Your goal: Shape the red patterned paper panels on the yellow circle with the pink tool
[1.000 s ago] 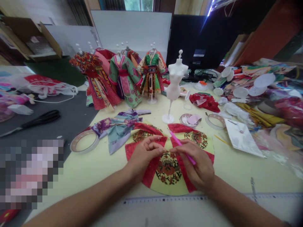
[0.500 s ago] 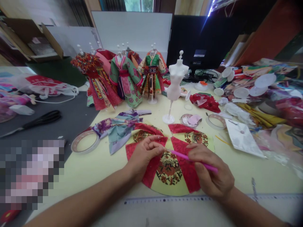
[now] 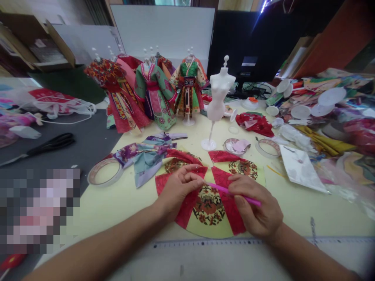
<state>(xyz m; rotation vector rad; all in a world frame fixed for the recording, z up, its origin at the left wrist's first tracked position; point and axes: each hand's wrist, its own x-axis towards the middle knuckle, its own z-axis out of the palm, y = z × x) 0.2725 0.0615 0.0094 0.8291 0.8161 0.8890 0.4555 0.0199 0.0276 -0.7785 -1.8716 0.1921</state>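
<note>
A slim pink pen-like stick is gripped in my right hand, its thin tip pointing left. That tip meets the closed thumb and fingers of my left hand; whatever they pinch is too small to make out. Beneath both hands lies a round fabric piece of red and yellow wedges with dark floral medallions. It is spread out flat, and my hands cover parts of its left and right sides. Just behind it stands a bare white doll mannequin on a round base.
Several dressed doll mannequins stand at the back left. Tape rolls and purple-blue doll clothing lie left of the fabric. Black scissors rest on the grey mat. Fabric scraps pile up at right. A ruler strip runs along the front.
My right hand and the pink stick have shifted slightly left. The left hand keeps its pinch near the stick's tip. The whole view has moved a little.
</note>
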